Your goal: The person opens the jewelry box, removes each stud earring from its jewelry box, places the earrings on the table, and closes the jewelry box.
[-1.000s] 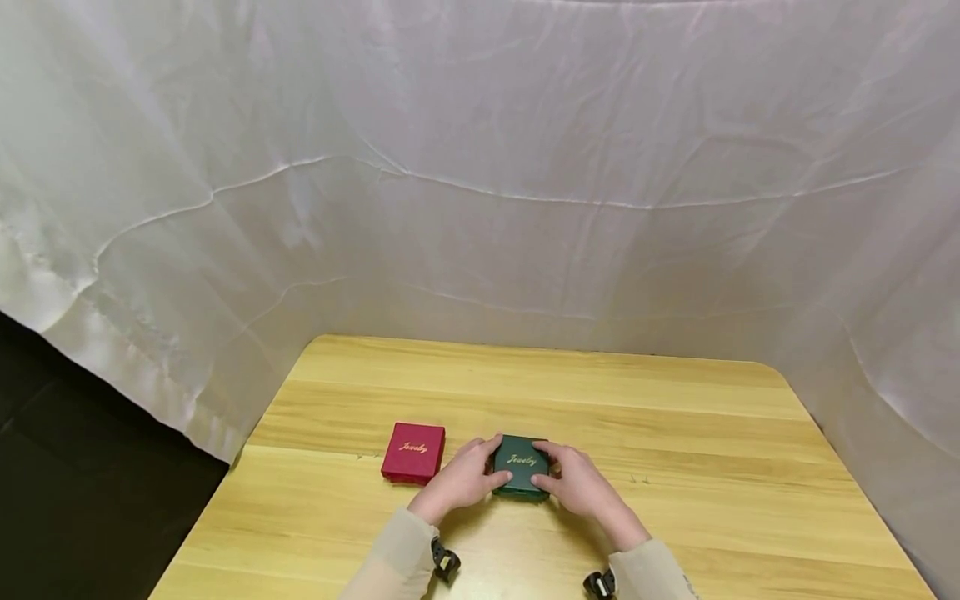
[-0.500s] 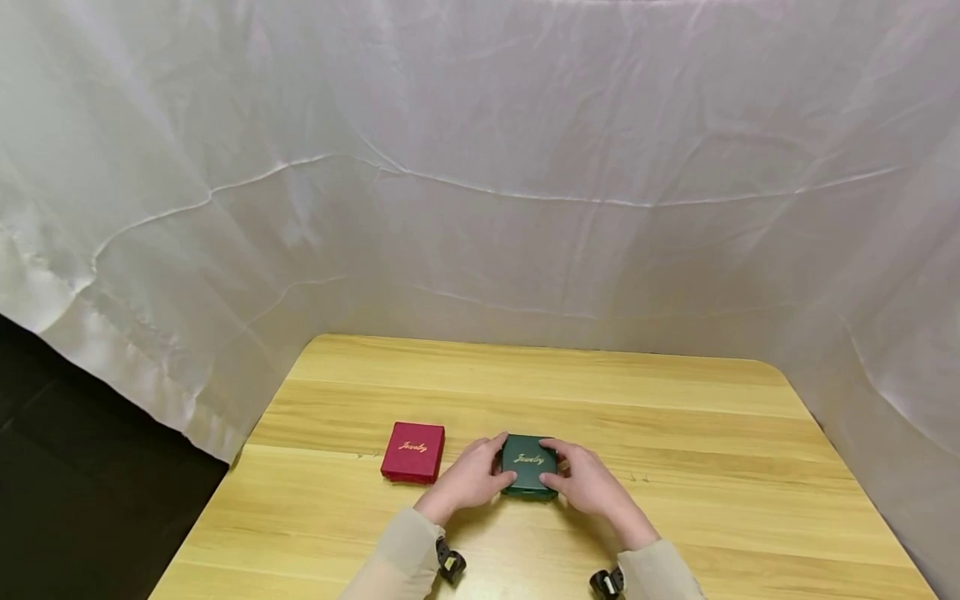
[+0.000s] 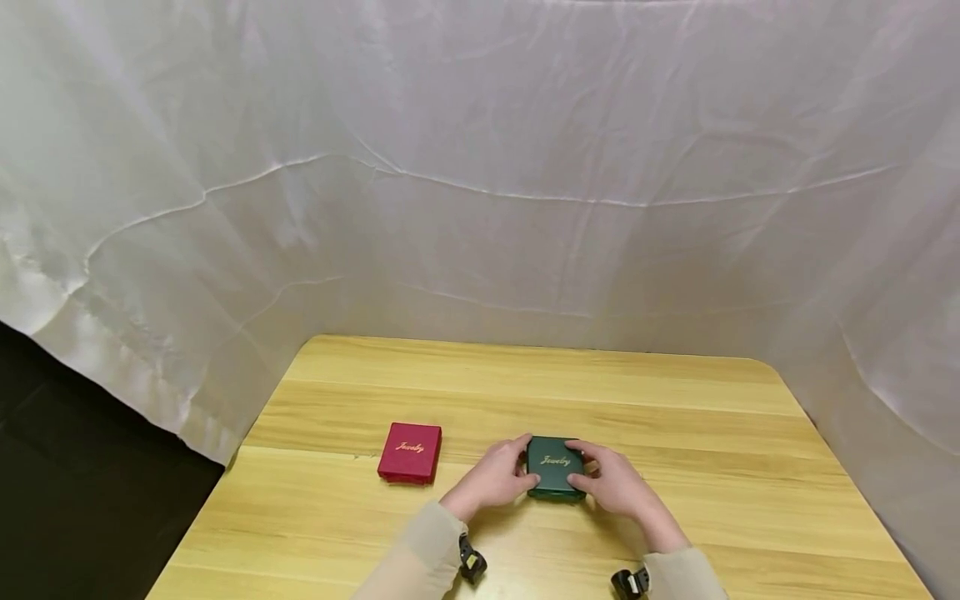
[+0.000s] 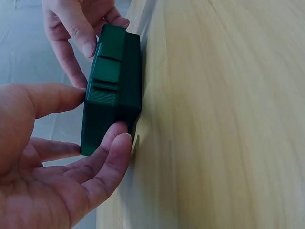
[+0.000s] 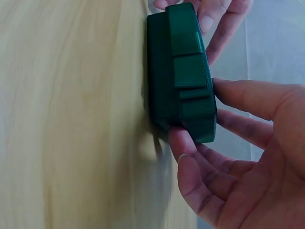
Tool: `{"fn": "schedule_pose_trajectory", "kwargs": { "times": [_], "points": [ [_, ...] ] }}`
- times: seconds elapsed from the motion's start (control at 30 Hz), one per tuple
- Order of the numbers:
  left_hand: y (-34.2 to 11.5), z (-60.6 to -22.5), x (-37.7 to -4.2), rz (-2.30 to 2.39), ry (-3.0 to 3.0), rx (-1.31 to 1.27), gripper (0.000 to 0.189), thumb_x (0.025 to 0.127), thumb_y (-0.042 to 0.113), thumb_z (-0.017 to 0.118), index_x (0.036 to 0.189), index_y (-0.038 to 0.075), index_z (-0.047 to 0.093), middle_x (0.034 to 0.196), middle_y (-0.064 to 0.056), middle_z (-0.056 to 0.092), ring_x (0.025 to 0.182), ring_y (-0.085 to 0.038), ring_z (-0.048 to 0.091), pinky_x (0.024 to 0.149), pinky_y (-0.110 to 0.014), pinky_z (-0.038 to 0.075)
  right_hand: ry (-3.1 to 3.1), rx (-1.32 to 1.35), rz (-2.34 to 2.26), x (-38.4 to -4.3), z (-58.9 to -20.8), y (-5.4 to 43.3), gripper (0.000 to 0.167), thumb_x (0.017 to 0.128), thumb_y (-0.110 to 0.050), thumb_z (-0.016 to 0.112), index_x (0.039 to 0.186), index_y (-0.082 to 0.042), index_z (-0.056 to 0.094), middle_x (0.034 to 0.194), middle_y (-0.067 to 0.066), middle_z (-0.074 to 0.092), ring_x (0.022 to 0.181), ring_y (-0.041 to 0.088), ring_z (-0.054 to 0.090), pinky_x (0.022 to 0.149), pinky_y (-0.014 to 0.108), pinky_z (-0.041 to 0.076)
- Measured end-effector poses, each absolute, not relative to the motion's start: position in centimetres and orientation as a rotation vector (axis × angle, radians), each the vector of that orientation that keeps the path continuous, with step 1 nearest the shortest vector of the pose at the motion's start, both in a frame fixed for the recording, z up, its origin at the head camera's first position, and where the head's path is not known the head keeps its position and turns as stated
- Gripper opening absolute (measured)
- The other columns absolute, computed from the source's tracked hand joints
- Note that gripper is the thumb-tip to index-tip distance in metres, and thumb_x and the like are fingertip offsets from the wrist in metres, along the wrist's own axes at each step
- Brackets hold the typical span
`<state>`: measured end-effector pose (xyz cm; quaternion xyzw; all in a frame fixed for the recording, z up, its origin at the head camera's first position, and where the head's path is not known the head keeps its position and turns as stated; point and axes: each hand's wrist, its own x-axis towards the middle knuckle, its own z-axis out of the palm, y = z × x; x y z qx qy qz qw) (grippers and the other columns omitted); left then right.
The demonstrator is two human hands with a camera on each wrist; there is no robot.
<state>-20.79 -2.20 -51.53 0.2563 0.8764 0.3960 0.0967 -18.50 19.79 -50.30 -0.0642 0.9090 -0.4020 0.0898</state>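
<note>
A square dark green jewelry box (image 3: pixel 553 467), with gold "Jewelry" lettering on its lid, is between both hands at the middle of the table. My left hand (image 3: pixel 495 477) grips its left side, the thumb at the near corner of the lid and other fingers along the side. On the opposite side my right hand (image 3: pixel 613 483) holds it likewise. A green ribbon bow (image 4: pixel 106 70) shows on the box's near face in both wrist views. The lid sits on the box, so the inside is hidden. Whether its bottom touches the table is hard to tell.
To the left on the wooden table (image 3: pixel 675 408) lies a red jewelry box (image 3: pixel 409 454) with the same gold lettering. A pale curtain (image 3: pixel 480 250) hangs behind the table and along its sides.
Both hands have moved the green jewelry box to the right, widening the distance from the red one. The red jewelry box has stayed in place, and the grip looks the same.
</note>
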Motion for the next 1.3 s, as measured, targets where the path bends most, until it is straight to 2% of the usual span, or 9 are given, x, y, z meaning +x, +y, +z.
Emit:
{"fn": "schedule_pose_trajectory", "kwargs": {
  "times": [0.37,0.9,1.1,1.3],
  "points": [
    [-0.3,-51.3,-20.8,1.153,2.59,0.782,0.067,0.09,0.015,0.071,0.145,-0.007,0.039,0.094,-0.007,0.061,0.068,-0.002,0.053,0.067,-0.02,0.047,2.716,-0.182,-1.167,-18.5,-50.2,21.9,0.052,0.086,-0.008,0.074,0.135,-0.005,0.058,0.108,0.016,0.063,0.085,0.024,0.064,0.067,0.035,0.053],
    [0.3,-51.6,-21.2,1.16,2.578,0.795,0.064,0.09,0.016,0.07,0.143,-0.006,0.041,0.094,-0.007,0.06,0.067,-0.003,0.052,0.064,-0.02,0.046,2.728,-0.17,-1.163,-18.5,-50.2,22.4,0.052,0.086,-0.008,0.074,0.135,-0.004,0.057,0.11,0.015,0.063,0.085,0.023,0.063,0.066,0.034,0.052],
    [0.2,-51.6,-21.3,1.144,2.575,0.801,0.064,0.092,0.017,0.069,0.144,-0.006,0.04,0.099,-0.008,0.061,0.069,-0.002,0.052,0.066,-0.02,0.046,2.737,-0.157,-1.163,-18.4,-50.3,22.3,0.051,0.086,-0.009,0.074,0.135,-0.006,0.058,0.109,0.014,0.063,0.085,0.022,0.063,0.066,0.034,0.052],
    [0.0,-51.6,-21.2,1.114,2.576,0.806,0.066,0.093,0.019,0.068,0.145,-0.007,0.038,0.101,-0.01,0.062,0.072,-0.004,0.054,0.071,-0.022,0.047,2.72,-0.192,-1.184,-18.3,-50.0,22.4,0.054,0.086,-0.011,0.075,0.136,-0.002,0.056,0.113,0.016,0.062,0.086,0.024,0.064,0.067,0.036,0.053]
  ]
}}
